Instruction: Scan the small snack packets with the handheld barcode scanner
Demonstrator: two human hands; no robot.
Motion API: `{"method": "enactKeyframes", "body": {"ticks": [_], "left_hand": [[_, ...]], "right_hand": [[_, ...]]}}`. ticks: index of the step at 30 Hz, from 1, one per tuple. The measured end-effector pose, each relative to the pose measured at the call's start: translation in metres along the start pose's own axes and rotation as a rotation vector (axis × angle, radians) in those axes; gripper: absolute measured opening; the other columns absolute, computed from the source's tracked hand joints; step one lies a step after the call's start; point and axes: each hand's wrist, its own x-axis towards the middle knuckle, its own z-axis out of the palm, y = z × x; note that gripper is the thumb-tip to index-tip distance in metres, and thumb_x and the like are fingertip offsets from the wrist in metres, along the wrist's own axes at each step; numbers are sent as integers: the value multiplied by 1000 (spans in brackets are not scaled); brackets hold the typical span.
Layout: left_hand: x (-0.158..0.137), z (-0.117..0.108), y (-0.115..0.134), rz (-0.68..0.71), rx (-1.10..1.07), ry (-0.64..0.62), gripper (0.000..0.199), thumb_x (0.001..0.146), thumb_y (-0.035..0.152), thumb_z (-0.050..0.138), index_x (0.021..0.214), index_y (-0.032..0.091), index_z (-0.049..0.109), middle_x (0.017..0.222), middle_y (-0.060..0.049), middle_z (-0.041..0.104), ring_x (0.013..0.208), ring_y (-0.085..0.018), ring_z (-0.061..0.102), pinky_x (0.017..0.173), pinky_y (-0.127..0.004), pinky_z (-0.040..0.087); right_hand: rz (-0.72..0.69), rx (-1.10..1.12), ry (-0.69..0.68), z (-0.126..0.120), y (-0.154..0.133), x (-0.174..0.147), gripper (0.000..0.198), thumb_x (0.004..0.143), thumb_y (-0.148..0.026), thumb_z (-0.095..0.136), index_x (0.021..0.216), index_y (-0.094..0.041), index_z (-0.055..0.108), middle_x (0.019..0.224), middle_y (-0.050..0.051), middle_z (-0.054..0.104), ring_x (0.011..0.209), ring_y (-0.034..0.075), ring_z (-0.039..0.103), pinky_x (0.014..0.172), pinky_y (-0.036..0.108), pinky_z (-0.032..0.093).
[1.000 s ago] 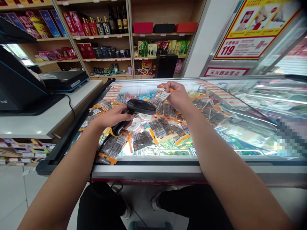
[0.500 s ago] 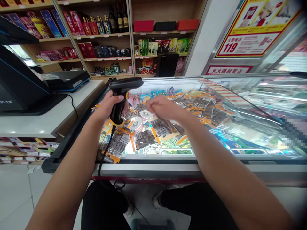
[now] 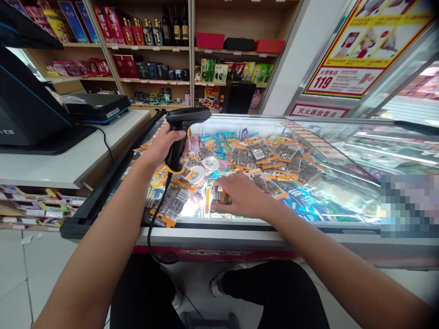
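My left hand [image 3: 166, 146] is wrapped round the grip of a black barcode scanner [image 3: 187, 116], held upright above the freezer's left side, its cable hanging down. Near the front edge of the glass, my right hand [image 3: 242, 196] has its fingers and thumb curled round the sides of a small dark snack packet [image 3: 216, 197] with orange ends. To the right of the scanner, a pile of similar snack packets [image 3: 259, 153] lies on the glass top. More packets [image 3: 176, 201] lie below the scanner. Two round white-lidded tubs [image 3: 197, 175] show between these groups.
The chest freezer [image 3: 219, 235] spans the front, with coloured bags inside under the glass. At left a counter [image 3: 51, 169] carries a dark screen unit [image 3: 27, 109] and a scale [image 3: 98, 107]. Stocked shelves [image 3: 151, 48] stand behind. A poster [image 3: 360, 55] hangs at right.
My right hand has come down and nearer the front edge, onto a packet. Packets near it have shifted towards the pile at right. The scanner stays in my left hand.
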Motion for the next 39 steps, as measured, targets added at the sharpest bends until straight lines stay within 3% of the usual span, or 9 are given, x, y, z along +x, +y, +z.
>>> {"method": "enactKeyframes", "body": {"ticks": [7,12,16,18,21,26,29,33,39], "left_hand": [[1,-2,-2,-38,10,12,19,77,38,56,84,20,53,54,1,61,45,-13,53,45,-25,41],[0,0,-3,-26,27,3,18,78,38,57,77,20,53,54,0,62,45,-13,54,46,-25,41],[0,3,-3,-36,60,-12,19,80,38,57,77,20,53,54,0,62,46,-13,54,48,-25,42],[0,3,-3,-39,69,-9,19,80,38,57,75,20,53,54,0,61,46,-13,53,48,-25,41],[0,4,-3,-46,59,-9,18,79,36,57,76,20,52,54,0,61,45,-13,54,48,-25,42],[-2,7,-1,-41,46,-15,16,79,34,59,78,20,52,57,-1,63,47,-13,56,50,-26,45],[-2,9,-2,-54,47,-23,16,80,35,59,78,20,53,57,-1,63,48,-14,56,51,-27,46],[-1,8,-4,-74,49,-43,16,80,36,59,79,20,54,55,0,62,47,-15,56,49,-27,45],[0,3,-3,-87,136,-85,14,82,34,59,85,21,54,56,1,63,47,-13,54,50,-24,45]], "right_hand": [[27,16,-59,-18,37,-45,38,86,-53,68,103,-21,59,95,6,70,87,25,62,90,41,38],[57,-231,-49,-35,36,-53,28,77,-35,70,99,-19,63,109,14,66,103,33,59,92,46,41],[39,-295,108,-38,23,-13,28,84,-24,60,110,-16,64,120,18,64,115,36,54,97,49,42],[90,-169,164,-32,22,20,25,92,-31,55,111,-17,63,116,16,66,114,34,56,96,46,45],[254,1,248,-17,31,68,47,100,-53,46,127,-17,57,126,17,65,120,36,56,96,47,47],[508,42,136,2,43,117,69,97,-70,38,140,-17,52,138,23,58,132,43,50,102,59,42],[581,2,56,2,43,131,70,92,-71,48,131,-14,60,145,27,51,140,46,41,107,62,36],[667,99,-37,-7,42,140,76,76,-70,72,124,-13,61,146,28,47,140,46,41,102,55,45],[470,322,251,-17,43,116,72,81,-34,76,143,-16,44,134,19,60,115,34,62,85,41,53]]}}
